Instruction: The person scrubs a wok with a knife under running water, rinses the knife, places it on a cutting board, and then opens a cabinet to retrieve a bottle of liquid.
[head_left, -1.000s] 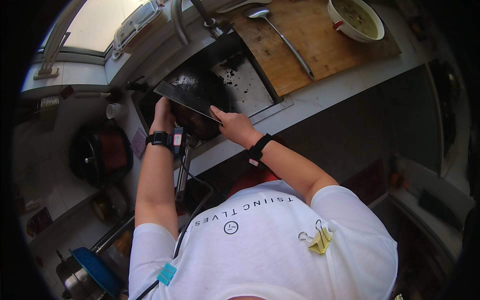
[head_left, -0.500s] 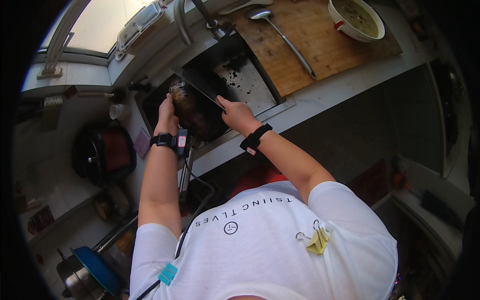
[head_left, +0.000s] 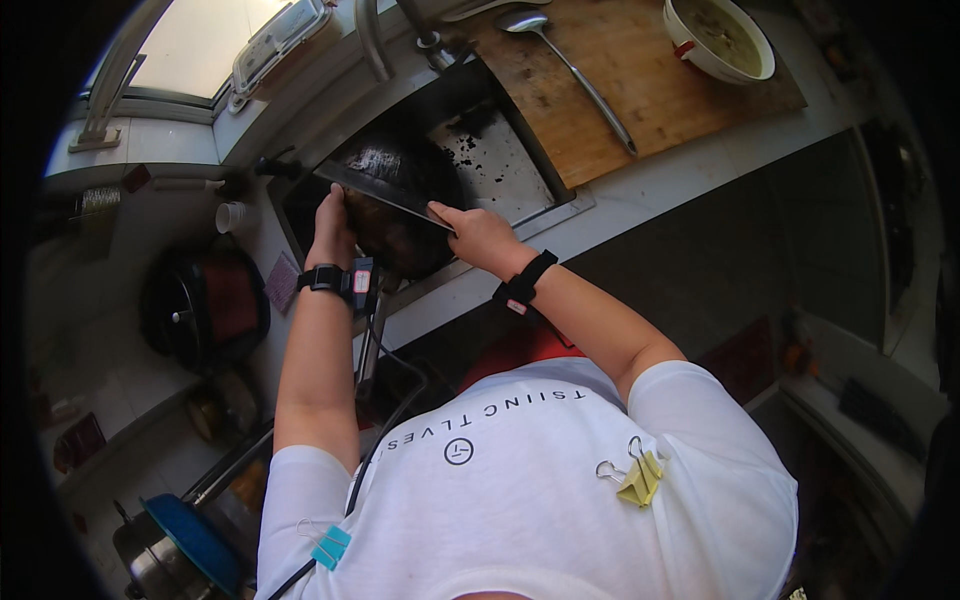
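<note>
A soot-blackened round pan [head_left: 392, 158], probably a wok turned bottom up, lies in the steel sink [head_left: 522, 160]. My left hand [head_left: 333, 228] grips its left edge; the fingertips are partly hidden behind the blade. My right hand [head_left: 484, 238] is closed round the end of a broad flat knife [head_left: 385, 192], its index finger along the blade. The blade lies slantwise across the pan, its far end close to my left fingertips. Black flakes [head_left: 474, 150] are scattered over the sink floor right of the pan.
A wooden cutting board [head_left: 590, 95] covers the counter right of the sink, with a metal ladle [head_left: 575, 75] and a white bowl of soup [head_left: 722, 40] on it. The faucet [head_left: 368, 40] rises behind the sink. A black-and-red appliance [head_left: 205, 305] stands at left.
The knife has swept toward me across the pan, its far end shifting left and nearer. My right hand has moved slightly right and nearer; the left stays at the pan's edge.
</note>
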